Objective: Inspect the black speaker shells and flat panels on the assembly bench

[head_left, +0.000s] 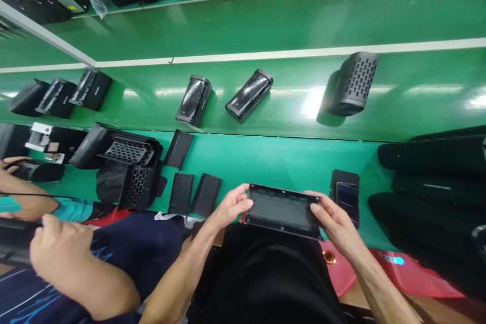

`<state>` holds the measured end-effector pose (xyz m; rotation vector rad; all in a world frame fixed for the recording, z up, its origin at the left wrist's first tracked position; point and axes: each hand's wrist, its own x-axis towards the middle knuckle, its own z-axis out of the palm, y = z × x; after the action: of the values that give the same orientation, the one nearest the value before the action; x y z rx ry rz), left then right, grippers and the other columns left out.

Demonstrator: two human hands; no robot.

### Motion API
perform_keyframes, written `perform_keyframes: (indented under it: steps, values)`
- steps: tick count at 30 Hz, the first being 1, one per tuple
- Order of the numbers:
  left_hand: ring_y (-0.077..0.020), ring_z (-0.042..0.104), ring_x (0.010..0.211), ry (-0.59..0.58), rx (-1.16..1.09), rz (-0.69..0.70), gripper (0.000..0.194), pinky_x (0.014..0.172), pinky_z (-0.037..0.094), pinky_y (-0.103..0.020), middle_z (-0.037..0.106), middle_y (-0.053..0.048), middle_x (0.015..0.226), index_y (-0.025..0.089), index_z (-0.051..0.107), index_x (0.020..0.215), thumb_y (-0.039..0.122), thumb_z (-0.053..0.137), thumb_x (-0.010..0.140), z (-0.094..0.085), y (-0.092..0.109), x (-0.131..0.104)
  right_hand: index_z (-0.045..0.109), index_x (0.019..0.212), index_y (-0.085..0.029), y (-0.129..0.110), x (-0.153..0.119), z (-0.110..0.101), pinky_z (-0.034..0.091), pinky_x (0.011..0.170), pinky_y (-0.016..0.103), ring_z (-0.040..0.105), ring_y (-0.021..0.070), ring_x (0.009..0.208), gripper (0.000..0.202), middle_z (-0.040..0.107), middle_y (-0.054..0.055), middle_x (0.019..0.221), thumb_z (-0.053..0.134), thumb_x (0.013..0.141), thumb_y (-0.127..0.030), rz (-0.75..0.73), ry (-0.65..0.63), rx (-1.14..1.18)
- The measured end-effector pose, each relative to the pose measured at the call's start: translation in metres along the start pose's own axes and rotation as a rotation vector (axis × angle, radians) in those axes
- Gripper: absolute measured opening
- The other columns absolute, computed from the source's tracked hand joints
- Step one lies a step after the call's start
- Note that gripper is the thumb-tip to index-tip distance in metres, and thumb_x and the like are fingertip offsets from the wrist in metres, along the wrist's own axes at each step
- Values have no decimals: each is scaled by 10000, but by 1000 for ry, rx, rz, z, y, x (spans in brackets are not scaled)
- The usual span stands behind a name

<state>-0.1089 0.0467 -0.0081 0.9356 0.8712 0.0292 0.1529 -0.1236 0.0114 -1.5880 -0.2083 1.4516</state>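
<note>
Between my two hands is a black rectangular frame panel [284,210], dark and meshlike in the middle, with small screw holes along its rim. My left hand [232,206] grips its left end, thumb on top and fingers beneath. At the other end my right hand [336,220] pinches the panel the same way. Left of my left hand lie two similar dark panels, one [206,195] nearer and another [181,193] beside it. A third panel [178,149] rests a little farther back. Just right of my right hand, a phone [347,200] lies on a dark flat piece.
Black speakers [248,95] stand or lie on the green conveyor [288,121] beyond the table edge. Perforated black housings [138,182] are piled at left, near co-workers' hands [63,243]. Large black covered shapes [436,182] stand at right. Red stools [413,273] are below.
</note>
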Motion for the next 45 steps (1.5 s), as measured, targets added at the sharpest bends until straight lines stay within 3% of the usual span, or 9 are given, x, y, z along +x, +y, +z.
perform_keyframes:
  steps: [6, 14, 23, 31, 45]
  values:
    - [-90, 496, 498, -36, 30, 31, 611, 495, 419, -237, 514, 62, 709, 194, 525, 1223, 574, 778, 818, 1, 3, -4, 688, 1353, -280, 2, -3, -2, 466, 658, 289, 545, 185, 684, 588, 533, -48, 708, 796, 855, -572, -46, 26, -91]
    - [-66, 501, 485, -99, 13, 73, 572, 458, 422, -197, 534, 72, 726, 187, 499, 1182, 558, 771, 842, 3, 2, -1, 678, 1365, -271, 5, -1, -4, 482, 663, 290, 555, 192, 698, 572, 511, -42, 725, 775, 877, -554, -41, 30, -120]
    - [-76, 541, 498, -111, -43, 39, 560, 469, 425, -196, 624, 25, 778, 164, 525, 1217, 522, 754, 853, 0, -13, 6, 636, 1383, -317, 15, 2, -8, 554, 810, 337, 708, 243, 896, 549, 755, 22, 1009, 773, 902, -542, 19, -49, 15]
    - [-63, 527, 472, -119, -72, 57, 531, 441, 417, -178, 618, 37, 755, 151, 543, 1235, 444, 761, 848, 4, -10, 7, 641, 1367, -308, 16, 6, -7, 545, 756, 297, 713, 210, 858, 500, 771, 13, 1016, 770, 924, -500, 29, -58, 44]
    - [-74, 553, 459, -124, -75, 46, 494, 428, 432, -179, 608, 57, 719, 158, 522, 1213, 393, 745, 840, 4, -11, 9, 631, 1362, -291, 21, 9, -6, 575, 874, 347, 752, 257, 1024, 518, 793, 52, 1222, 785, 916, -505, 51, -57, 70]
